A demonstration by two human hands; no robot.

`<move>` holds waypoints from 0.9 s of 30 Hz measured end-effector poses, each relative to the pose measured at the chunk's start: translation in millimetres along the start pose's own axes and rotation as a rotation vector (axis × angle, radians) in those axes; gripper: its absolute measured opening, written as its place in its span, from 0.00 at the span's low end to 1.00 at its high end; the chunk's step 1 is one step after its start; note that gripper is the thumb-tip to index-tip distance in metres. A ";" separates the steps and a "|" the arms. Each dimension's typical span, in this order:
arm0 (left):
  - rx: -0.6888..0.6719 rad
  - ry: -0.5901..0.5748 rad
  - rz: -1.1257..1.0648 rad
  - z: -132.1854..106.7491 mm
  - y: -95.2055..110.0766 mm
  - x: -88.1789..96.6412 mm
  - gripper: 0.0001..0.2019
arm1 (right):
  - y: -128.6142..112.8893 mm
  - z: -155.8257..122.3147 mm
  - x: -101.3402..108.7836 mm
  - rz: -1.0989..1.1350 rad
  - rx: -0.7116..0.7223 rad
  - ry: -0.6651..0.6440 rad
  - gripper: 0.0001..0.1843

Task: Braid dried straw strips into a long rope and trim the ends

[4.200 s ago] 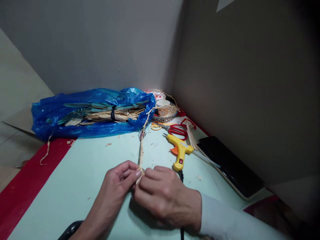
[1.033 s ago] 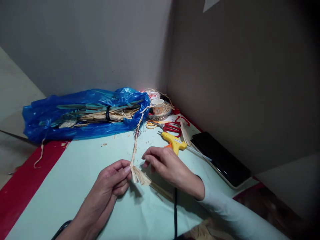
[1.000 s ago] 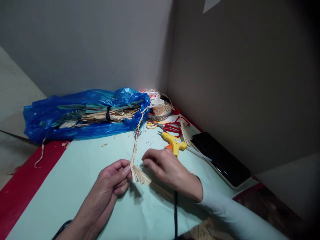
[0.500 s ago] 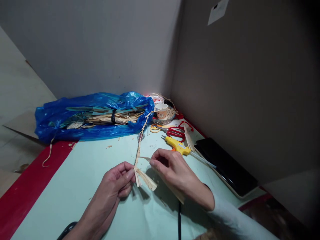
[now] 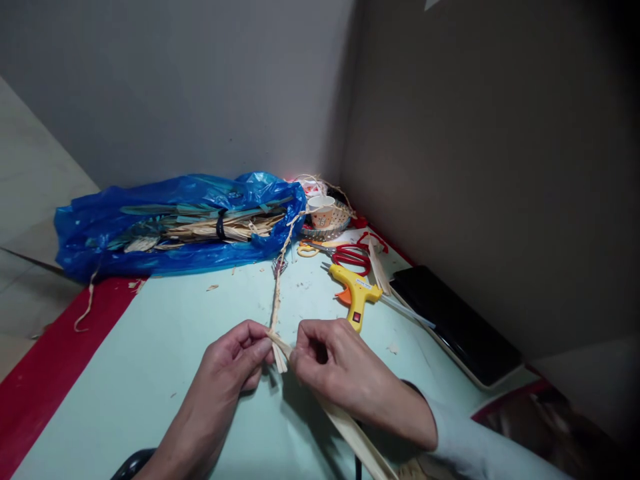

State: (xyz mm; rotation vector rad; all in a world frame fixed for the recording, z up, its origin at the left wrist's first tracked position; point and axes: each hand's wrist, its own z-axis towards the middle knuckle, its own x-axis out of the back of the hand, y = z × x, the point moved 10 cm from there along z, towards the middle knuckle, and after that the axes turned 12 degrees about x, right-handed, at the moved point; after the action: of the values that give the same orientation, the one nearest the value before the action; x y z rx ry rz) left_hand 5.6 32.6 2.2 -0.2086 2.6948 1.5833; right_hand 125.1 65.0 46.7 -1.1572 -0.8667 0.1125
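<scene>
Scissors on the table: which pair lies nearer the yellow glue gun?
The red-handled scissors, just behind the glue gun; the yellow-handled pair lies further left.

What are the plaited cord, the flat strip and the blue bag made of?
The thin plaited tan cord looks like dried straw or palm leaf: matte, fibrous, frayed end. The flat pale strip seems the same leaf, smooth. The crinkled blue bag is likely thin plastic: glossy, translucent.
</scene>
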 end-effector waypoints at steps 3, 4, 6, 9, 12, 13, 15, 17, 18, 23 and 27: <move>0.006 -0.014 -0.003 0.6 -0.9 -1.0 0.10 | -1.0 -0.1 -1.0 -0.035 0.014 -0.011 0.07; 0.010 -0.014 -0.003 0.6 -1.0 -1.2 0.10 | -1.4 -0.3 -1.1 -0.050 0.018 -0.011 0.07; 0.020 -0.008 0.002 0.1 -1.3 -1.1 0.10 | -2.0 -1.0 -2.6 -0.074 0.022 -0.020 0.07; 0.026 -0.004 0.014 -1.0 -1.3 -1.2 0.10 | -2.9 -2.3 -6.3 -0.094 0.029 -0.044 0.07; 0.016 0.000 0.021 -1.4 -0.7 -0.9 0.10 | -4.1 -2.8 -8.9 -0.096 0.047 -0.058 0.07; 0.017 0.002 0.024 -1.2 -1.0 -0.8 0.11 | -4.3 -2.9 -9.2 -0.095 0.052 -0.059 0.06; 0.022 0.003 0.031 -0.3 -2.3 -0.7 0.11 | -4.9 -3.3 -9.3 -0.099 0.059 -0.060 0.06; 0.028 -0.012 0.023 0.4 -3.9 -1.9 0.12 | -5.9 -4.0 -9.8 -0.105 0.062 -0.069 0.07; 0.030 -0.023 0.016 0.5 -4.5 -2.7 0.11 | -6.9 -4.2 -10.2 -0.110 0.068 -0.074 0.07; 0.039 -0.026 -0.018 -0.1 -5.4 -2.5 0.11 | -13.2 -3.8 -12.3 -0.116 0.114 -0.109 0.07; 0.047 -0.021 -0.043 0.5 -4.1 -2.3 0.09 | -13.3 -2.4 -14.5 -0.074 0.125 -0.170 0.08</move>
State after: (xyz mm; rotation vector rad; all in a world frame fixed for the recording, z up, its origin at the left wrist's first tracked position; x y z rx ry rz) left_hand 8.4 31.3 -1.4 -0.2461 2.6897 1.5007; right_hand 112.3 50.2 49.6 -1.0076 -1.0375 0.2034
